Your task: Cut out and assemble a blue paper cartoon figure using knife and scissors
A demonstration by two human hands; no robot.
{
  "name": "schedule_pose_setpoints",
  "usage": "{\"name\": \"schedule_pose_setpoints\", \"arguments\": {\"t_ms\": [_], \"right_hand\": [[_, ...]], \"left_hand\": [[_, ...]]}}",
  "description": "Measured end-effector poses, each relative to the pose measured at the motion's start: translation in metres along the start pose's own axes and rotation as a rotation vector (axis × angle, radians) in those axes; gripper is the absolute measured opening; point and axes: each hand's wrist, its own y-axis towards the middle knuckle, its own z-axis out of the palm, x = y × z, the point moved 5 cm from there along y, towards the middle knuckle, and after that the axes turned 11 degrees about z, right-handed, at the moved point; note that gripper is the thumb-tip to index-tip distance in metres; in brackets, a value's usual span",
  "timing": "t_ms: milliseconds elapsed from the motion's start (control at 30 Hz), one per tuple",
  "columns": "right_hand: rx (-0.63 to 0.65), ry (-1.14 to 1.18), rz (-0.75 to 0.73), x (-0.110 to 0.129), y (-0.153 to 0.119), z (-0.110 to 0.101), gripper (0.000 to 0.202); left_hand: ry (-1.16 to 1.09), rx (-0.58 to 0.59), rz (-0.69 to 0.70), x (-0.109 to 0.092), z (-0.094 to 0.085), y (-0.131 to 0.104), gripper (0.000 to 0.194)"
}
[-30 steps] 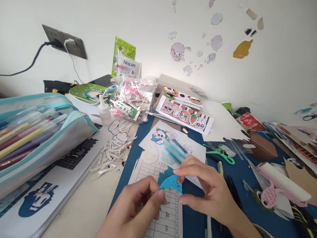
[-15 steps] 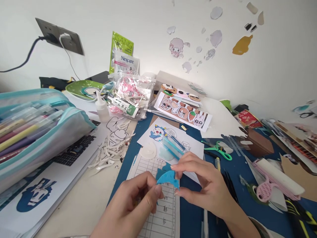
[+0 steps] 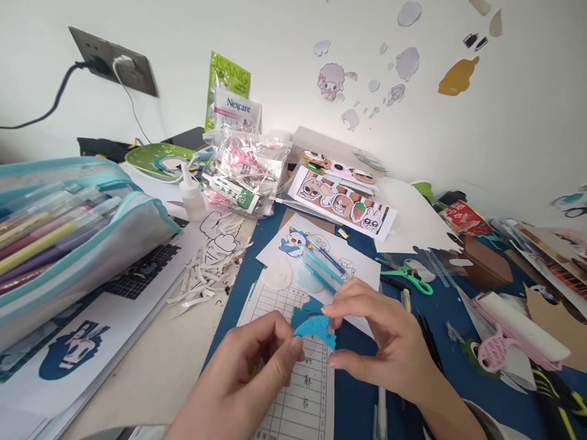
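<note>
Blue piece (image 3: pixel 315 329): lifted over the ruled sheet (image 3: pixel 309 400), toward the near edge of the worktop (image 3: pixel 137 373), about midway between its sides. Against a second ago, its arch looks a little flatter and its broad face shows more; both hands keep much the same hold. Judgement: it is being turned or eased in the fingers, not let go, so the handling is still under way.

Grip, left hand (image 3: pixel 257 360): thumb and forefinger together, clamped on the piece's left end. Grip, right hand (image 3: pixel 380 330): fingertips apart, forefinger against the upper right of the piece, thumb beside its lower right tip; how firmly it bears, cannot tell.

Materials: piece is thin, matt, bright blue, crescent-like, with an uneven lower edge; felt or soft foam, cannot tell. Just behind it lies a darker blue cut shape (image 3: pixel 302 311), jagged, flat. Beyond, toward the far edge, smooth white drawing paper (image 3: pixel 273 247) carries slim glossy pens (image 3: pixel 323 275).

Farther out, left: curled narrow paper strips (image 3: pixel 206 278) in a loose heap; translucent pouch (image 3: pixel 153 214) with turquoise trim at the left edge. Right: green-handled scissors (image 3: pixel 419 282), hard plastic loops; pink roller (image 3: pixel 495 351) with a patterned handle, toward the right edge
</note>
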Motion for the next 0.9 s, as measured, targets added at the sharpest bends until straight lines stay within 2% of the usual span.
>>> {"name": "schedule_pose_setpoints", "arguments": {"t_ms": [200,733,833,900], "right_hand": [[0.016,-0.011,0.000,0.000,0.000,0.001,0.034],[0.019,0.021,0.011,-0.001,-0.002,0.001,0.031],[-0.074,-0.024,0.010,-0.004,0.000,-0.005,0.030],[-0.230,-0.171,0.009,-0.006,0.001,-0.014,0.030]], "left_hand": [[-0.041,-0.085,-0.030,-0.007,0.000,-0.002,0.039],[-0.042,-0.191,-0.024,-0.007,-0.003,-0.005,0.036],[-0.058,-0.227,-0.001,-0.003,-0.007,-0.006,0.033],[-0.049,-0.205,0.038,0.000,-0.010,-0.005,0.039]]}}
